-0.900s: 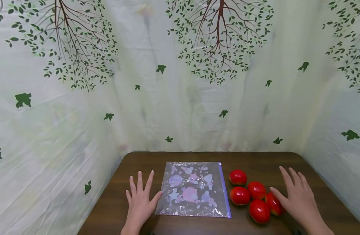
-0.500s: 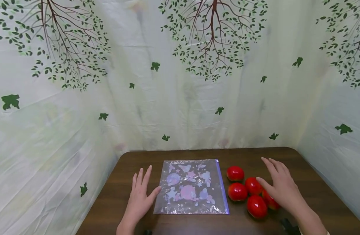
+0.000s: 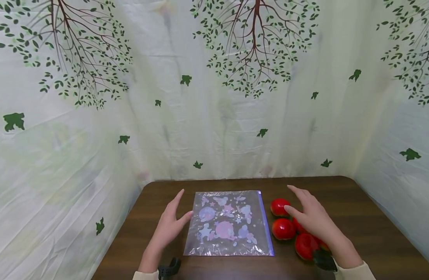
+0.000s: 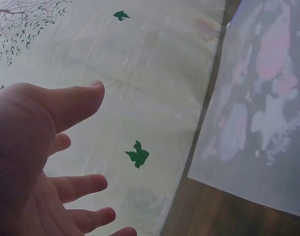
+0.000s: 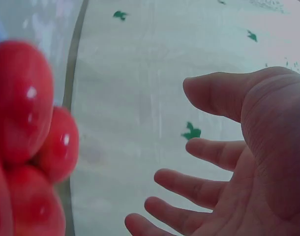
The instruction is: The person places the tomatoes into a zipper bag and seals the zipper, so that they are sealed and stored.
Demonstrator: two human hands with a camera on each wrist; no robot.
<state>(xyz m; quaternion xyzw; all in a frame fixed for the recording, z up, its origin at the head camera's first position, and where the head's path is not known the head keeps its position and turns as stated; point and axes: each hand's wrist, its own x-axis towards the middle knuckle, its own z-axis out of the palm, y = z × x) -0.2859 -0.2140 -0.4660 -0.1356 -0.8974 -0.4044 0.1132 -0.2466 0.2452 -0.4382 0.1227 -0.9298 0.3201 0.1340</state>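
Observation:
A clear plastic zip bag (image 3: 228, 223) printed with pastel stars and planets lies flat on the brown table, its purple zip edge facing right. My left hand (image 3: 169, 225) hovers at the bag's left edge, fingers extended and nothing in it; the left wrist view shows its spread fingers (image 4: 78, 187) beside the bag (image 4: 258, 118). Several shiny red fruits, apple-like, cluster right of the bag, among them a front one (image 3: 305, 245) and a left one (image 3: 283, 229). Over them hangs my empty right hand (image 3: 317, 217), partly hiding those behind. In the right wrist view, its fingers (image 5: 189, 189) are apart from the fruits (image 5: 24, 103).
The table (image 3: 344, 202) has rounded far corners. A pale curtain (image 3: 228, 155) with printed trees and green leaves or birds encloses it at the back and both sides. Black straps (image 3: 170, 268) sit at the wrists.
My right hand has moved left over the red fruits. The left hand has turned so its palm faces inward. Bag and fruits stay put; the head view has shifted slightly.

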